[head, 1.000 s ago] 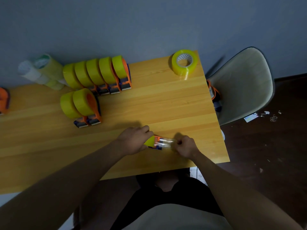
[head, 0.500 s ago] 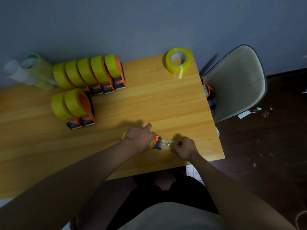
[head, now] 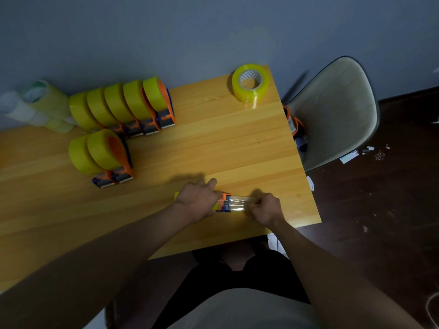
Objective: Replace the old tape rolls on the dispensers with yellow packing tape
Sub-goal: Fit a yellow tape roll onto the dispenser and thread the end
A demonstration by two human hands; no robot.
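Observation:
An orange and blue tape dispenser (head: 224,205) with a yellow roll lies near the front right of the wooden table (head: 213,143). My left hand (head: 198,200) covers and grips its roll end. My right hand (head: 267,208) pinches the free end of a clear yellowish tape strip (head: 240,204) stretched out from the dispenser's mouth. A loose yellow packing tape roll (head: 250,83) lies flat at the table's far right corner.
Several loaded dispensers (head: 133,105) stand in a row at the back left, two more (head: 102,155) in front of them. Pale old rolls (head: 35,105) lie at the far left. A beige chair (head: 337,110) with another dispenser (head: 295,125) is at the right edge.
Both hands stay on the dispenser and the tape strip. The strip between them looks slightly longer. The camera view has shifted a little.

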